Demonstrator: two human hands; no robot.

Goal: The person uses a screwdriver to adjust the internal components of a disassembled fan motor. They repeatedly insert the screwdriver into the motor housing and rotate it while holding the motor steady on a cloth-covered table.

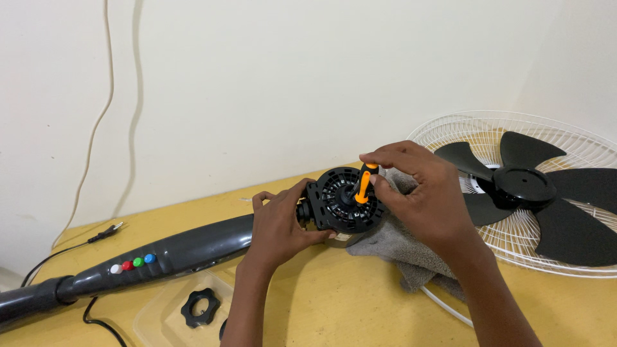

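Head view: fan motor housing [344, 200], black, round, ribbed face, sits at frame centre on the yellow table [334, 302]. Its flat face tilts up and toward 1–2 o'clock; the axis through it runs roughly 7 to 1 o'clock.

Left hand [279, 222] grips the housing from its 9 o'clock side, fingers wrapped around the rim and rear, thumb on the near edge. Clamped on it.

Right hand [421, 193] comes in from 4 o'clock, fingers pinched together on a screwdriver [365, 184] with orange-and-black handle. Screwdriver long axis near vertical, leaning slightly: handle top at 12–1 o'clock, tip down at 6–7 o'clock into the housing face near its centre. Tip contact point hidden, cannot tell what it seats in.

Grey cloth [402, 247] lies under and at 4 o'clock of the housing, touching it.

Fan body [160, 257], dark grey, long axis running 8 to 2 o'clock, joins the housing at its 9 o'clock side; four coloured buttons [132, 263] on it.

Black blade [520, 193] rests on the white grille [450, 132], 3 o'clock, well apart from the housing.

Clear tray [160, 308] at 7 o'clock holds a black nut [200, 307].
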